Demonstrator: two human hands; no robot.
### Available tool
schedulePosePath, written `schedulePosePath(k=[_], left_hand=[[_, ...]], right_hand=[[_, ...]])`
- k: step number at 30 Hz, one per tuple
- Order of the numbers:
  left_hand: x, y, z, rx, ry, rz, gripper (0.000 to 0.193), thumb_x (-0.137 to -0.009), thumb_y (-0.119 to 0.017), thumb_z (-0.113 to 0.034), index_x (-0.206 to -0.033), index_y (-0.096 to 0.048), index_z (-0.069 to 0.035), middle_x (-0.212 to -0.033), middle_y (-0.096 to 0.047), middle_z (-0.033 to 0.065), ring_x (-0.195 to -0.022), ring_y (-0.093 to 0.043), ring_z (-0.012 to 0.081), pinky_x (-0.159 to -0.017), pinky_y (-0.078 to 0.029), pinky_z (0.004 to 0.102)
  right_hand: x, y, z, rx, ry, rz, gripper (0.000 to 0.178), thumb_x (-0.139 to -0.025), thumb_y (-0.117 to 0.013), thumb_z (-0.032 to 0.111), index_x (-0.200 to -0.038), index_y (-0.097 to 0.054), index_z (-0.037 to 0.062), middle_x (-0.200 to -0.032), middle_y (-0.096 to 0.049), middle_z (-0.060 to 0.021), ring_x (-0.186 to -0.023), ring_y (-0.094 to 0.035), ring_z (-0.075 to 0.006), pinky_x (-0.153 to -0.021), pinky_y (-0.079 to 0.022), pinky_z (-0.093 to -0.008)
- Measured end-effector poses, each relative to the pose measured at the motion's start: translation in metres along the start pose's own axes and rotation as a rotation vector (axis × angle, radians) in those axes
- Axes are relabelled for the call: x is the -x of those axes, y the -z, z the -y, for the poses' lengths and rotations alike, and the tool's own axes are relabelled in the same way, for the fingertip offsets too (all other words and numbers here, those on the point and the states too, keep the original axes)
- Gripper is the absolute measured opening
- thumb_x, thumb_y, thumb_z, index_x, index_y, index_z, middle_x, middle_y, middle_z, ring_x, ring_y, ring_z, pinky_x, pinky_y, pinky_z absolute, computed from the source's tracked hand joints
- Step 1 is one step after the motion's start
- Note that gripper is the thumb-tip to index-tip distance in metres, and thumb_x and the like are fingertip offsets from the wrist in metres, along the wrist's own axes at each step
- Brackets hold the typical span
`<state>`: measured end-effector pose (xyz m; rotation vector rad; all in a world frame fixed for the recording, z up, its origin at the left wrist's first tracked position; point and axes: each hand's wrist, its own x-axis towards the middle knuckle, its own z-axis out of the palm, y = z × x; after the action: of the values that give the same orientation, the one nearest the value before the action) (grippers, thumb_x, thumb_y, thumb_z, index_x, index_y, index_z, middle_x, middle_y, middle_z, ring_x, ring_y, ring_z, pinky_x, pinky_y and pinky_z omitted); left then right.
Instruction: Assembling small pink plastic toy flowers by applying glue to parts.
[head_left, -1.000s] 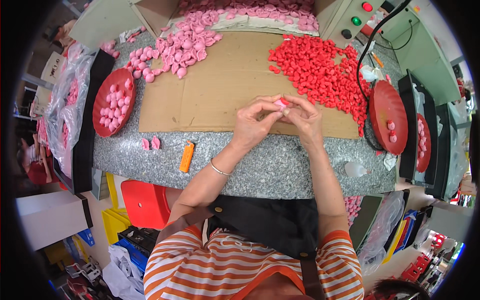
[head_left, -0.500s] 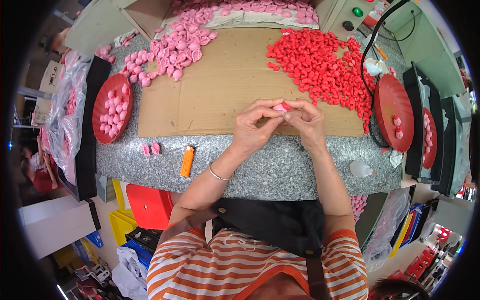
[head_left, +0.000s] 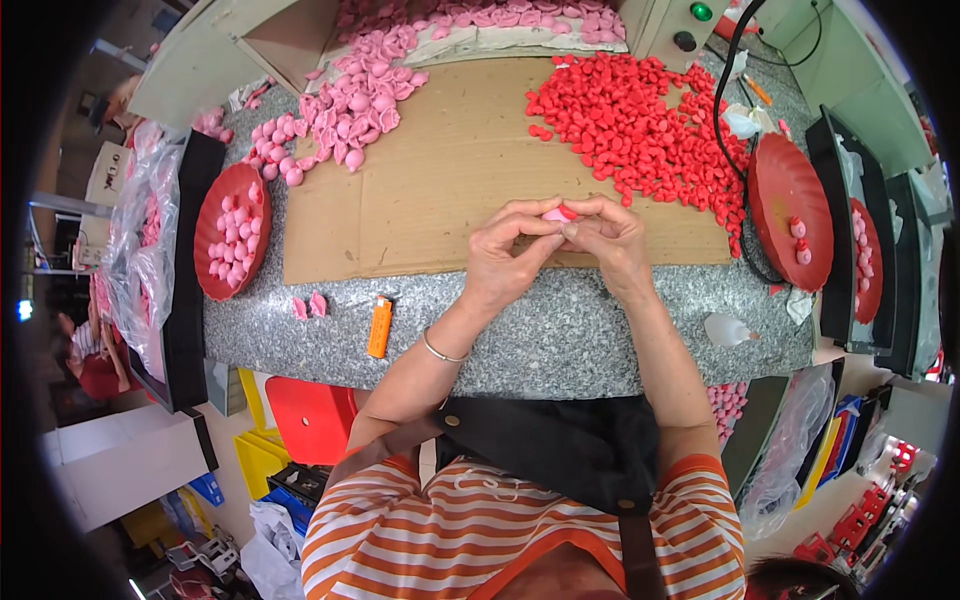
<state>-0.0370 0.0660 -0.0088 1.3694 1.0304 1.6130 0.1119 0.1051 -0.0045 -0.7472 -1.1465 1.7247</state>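
Between my hands, above the near edge of a cardboard sheet [head_left: 440, 180], is a small pink ball-like piece [head_left: 555, 214] with a red cap [head_left: 567, 212] against it. My left hand [head_left: 505, 250] pinches the pink piece. My right hand [head_left: 615, 240] has its fingertips closed on the red cap, pressed up to the pink piece. Fingers hide part of both. A heap of red caps [head_left: 620, 120] lies at the far right of the cardboard, and pink pieces [head_left: 355, 105] are piled at the far left.
On the left a red dish [head_left: 203, 215] holds pink balls; the right red dish [head_left: 780, 190] holds a few capped ones. An orange lighter [head_left: 380, 328], two pink scraps [head_left: 309, 306] and a small translucent bottle [head_left: 728, 330] lie on the granite top. A black cable [head_left: 722, 120] hangs at right.
Both hands keep the same pinch on the two pieces, with only slight finger movement. The whole view has shifted a little as the head moved.
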Motion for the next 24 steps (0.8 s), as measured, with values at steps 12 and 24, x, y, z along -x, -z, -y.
schedulePosePath(k=[12,24], left_hand=[[0.0003,0.0012,-0.0008,0.114,0.057,0.011,0.013,-0.075,-0.063,0.01,-0.086,-0.066,0.002,-0.106,-0.058,0.0138,-0.095,-0.06,0.0177,-0.078,-0.054,0.0269],[0.0012,0.0014,0.001,0.114,0.079,0.021,0.013,-0.076,-0.063,0.01,-0.086,-0.065,0.002,-0.106,-0.058,0.0124,-0.093,-0.06,0.0165,-0.078,-0.054,0.0262]], right_hand=[[-0.0001,-0.0003,-0.001,-0.031,-0.028,-0.004,0.021,-0.081,-0.06,-0.003,-0.102,-0.06,-0.0013,-0.089,-0.064,-0.0101,-0.08,-0.064,-0.0156,-0.07,-0.055,-0.0267],[0.0012,-0.0002,-0.0033,-0.017,-0.031,-0.015,0.02,-0.081,-0.06,-0.003,-0.1,-0.06,-0.002,-0.088,-0.065,-0.011,-0.077,-0.064,-0.0152,-0.069,-0.054,-0.0261]])
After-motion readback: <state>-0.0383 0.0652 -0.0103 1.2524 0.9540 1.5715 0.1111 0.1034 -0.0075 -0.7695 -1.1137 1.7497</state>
